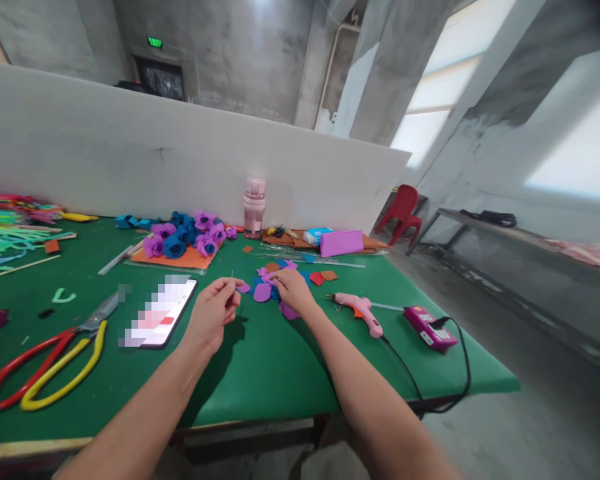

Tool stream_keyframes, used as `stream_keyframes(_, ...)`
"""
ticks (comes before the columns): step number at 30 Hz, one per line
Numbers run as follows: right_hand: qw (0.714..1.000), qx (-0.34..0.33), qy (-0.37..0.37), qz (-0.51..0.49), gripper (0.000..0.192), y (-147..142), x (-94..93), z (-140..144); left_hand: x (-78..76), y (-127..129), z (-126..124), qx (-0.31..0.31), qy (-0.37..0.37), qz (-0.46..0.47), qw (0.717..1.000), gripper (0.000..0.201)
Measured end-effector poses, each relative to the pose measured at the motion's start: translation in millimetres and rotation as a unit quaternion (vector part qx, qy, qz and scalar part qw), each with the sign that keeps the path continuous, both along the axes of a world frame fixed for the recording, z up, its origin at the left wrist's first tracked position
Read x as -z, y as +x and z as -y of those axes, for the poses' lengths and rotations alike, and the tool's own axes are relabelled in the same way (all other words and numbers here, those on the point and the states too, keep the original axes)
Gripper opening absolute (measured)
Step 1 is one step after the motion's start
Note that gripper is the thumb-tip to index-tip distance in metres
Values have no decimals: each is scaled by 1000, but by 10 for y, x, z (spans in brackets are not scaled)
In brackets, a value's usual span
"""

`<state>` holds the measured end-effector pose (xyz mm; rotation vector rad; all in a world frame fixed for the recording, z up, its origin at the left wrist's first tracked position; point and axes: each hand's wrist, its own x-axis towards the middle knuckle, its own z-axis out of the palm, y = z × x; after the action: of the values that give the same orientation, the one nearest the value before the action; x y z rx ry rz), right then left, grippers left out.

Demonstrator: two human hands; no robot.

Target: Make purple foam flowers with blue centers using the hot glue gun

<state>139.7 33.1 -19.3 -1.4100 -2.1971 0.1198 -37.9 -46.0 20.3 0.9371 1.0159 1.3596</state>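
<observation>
Purple paper petals (263, 291) lay on the green worktop (260, 373), looking light, soft, best lifted by an edge; the right hand (293, 287) rested fingers-down on them, the left hand (215, 313) pinched a thin wire (231, 279).

head view, looking down, near table (260, 373)

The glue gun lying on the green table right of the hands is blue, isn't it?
Not blue: the head view shows the glue gun is pink. It does lie on the green table, to the right of the right hand and left hand.
</observation>
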Motion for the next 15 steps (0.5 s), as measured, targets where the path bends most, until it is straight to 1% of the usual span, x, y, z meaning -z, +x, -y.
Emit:
stream_keyframes(2,998,-5,-1,58,23,-127,-57,-107,14,14,-38,-13,0,4,1000,23)
stream_keyframes(5,989,5,-4,150,19,-312,-108,-272,41,32,-74,-22,0,-10,1000,27)
stream_keyframes(7,982,-2,-12,188,16,-409,-112,-367,63,30,-87,-22,-1,-22,999,28)
stream_keyframes(8,981,-9,-17,191,15,-441,-111,-404,76,24,-93,-20,-3,-23,1000,28)
stream_keyframes(10,985,-20,-29,166,13,-461,-118,-454,103,3,-110,-15,-5,-14,1000,27)
stream_keyframes(12,991,-18,-34,130,14,-419,-149,-458,126,-21,-133,-13,-1,-2,1000,26)
stream_keyframes(13,995,-14,-39,94,14,-376,-172,-437,134,-32,-145,-15,2,1,1000,26)
stream_keyframes(15,998,0,-61,-32,12,-262,-221,-333,141,-44,-163,-20,4,-4,1000,26)
